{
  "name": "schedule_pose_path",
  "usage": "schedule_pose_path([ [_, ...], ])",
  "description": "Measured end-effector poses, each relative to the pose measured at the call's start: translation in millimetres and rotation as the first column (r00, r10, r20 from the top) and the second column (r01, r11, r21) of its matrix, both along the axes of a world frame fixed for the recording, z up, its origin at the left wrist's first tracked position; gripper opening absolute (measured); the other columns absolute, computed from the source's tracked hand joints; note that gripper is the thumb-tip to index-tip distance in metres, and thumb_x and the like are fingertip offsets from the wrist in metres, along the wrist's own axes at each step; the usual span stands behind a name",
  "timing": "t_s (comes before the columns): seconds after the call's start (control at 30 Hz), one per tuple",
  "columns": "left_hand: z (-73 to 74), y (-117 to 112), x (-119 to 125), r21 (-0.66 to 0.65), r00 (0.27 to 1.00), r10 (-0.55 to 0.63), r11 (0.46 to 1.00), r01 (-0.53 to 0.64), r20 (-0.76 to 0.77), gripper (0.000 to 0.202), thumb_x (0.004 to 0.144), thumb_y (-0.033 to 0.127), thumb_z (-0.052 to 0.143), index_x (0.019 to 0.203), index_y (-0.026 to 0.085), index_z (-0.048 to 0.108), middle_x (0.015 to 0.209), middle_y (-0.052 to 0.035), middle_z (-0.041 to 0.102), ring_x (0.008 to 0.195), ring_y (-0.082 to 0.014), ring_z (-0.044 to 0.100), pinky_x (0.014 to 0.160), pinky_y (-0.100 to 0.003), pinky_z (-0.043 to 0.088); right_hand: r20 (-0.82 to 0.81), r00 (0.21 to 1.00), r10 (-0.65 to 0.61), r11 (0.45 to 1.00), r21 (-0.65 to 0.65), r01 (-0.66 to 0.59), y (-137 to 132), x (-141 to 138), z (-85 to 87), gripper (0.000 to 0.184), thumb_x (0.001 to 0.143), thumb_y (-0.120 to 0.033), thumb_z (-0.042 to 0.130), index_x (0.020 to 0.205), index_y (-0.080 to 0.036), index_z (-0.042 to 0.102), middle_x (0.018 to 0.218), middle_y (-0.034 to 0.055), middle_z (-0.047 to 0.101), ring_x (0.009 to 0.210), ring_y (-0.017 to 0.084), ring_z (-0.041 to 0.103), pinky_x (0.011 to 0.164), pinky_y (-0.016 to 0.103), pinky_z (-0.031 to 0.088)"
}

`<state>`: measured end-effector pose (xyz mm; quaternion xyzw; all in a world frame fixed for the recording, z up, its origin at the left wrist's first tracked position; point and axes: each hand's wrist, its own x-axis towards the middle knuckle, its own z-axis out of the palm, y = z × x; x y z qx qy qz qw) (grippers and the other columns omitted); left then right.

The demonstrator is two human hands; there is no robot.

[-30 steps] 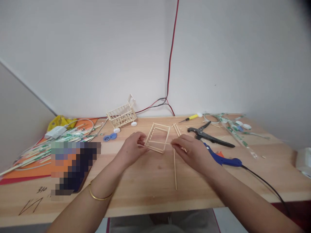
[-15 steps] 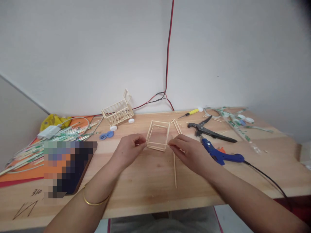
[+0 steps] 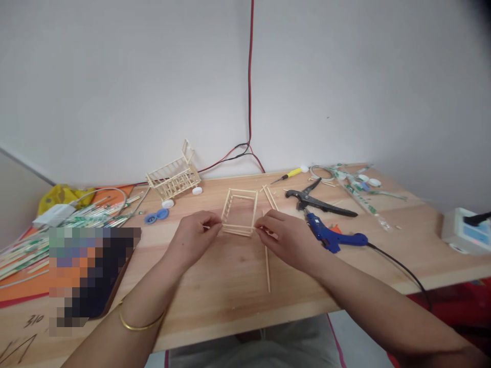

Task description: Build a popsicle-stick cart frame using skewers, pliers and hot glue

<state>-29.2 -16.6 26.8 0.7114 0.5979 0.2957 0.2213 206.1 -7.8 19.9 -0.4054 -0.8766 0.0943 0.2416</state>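
A small open frame of thin wooden sticks [image 3: 239,210] stands on the wooden table [image 3: 230,286] in front of me. My left hand [image 3: 193,239] pinches the frame's near left corner, fingers closed. At the near right corner, my right hand [image 3: 286,239] pinches the frame the same way. A long loose stick [image 3: 267,268] lies on the table under my right hand, pointing toward me. Two more sticks [image 3: 269,197] lie just right of the frame.
A finished stick cart [image 3: 173,176] with white cap wheels stands at the back left, blue caps [image 3: 156,216] near it. Black pliers [image 3: 319,203], a blue glue gun [image 3: 333,238] with its cord, a yellow screwdriver [image 3: 288,175] and wrappers lie right. Chopstick packets [image 3: 57,225] lie left.
The view has shifted, so everything sits lower and further left in frame. My hands keep their pinch on the frame's near corners; a white box with a plug has come into view at the right.
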Motion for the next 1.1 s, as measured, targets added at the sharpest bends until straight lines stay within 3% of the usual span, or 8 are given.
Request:
schedule_pose_path([
  [0.47,-3.5,0,0,-0.006,1.000,0.020,1.000,-0.020,0.021,0.015,0.076,0.025,0.053,0.072,0.017,0.066,0.069,-0.0005,0.067,0.065,-0.0136,0.059,0.061,-0.023,0.043,0.075,0.996,-0.058,0.996,0.072,0.053,-1,-9,7.3,0.014,0.085,-0.018,0.051,0.077,-0.018,0.063,0.077,0.0040,0.063,0.074,0.015,0.059,0.062,0.024,0.038],
  [1.1,-2.7,0,1,-0.023,0.999,0.026,0.999,-0.025,0.043,0.015,0.078,0.024,0.052,0.072,0.017,0.065,0.066,0.0014,0.064,0.062,-0.0124,0.056,0.057,-0.022,0.039,0.068,0.994,-0.084,0.994,0.069,0.080,1,-12,1.2,0.012,0.083,-0.017,0.051,0.073,-0.018,0.059,0.073,0.0028,0.059,0.068,0.014,0.056,0.062,0.023,0.037],
])
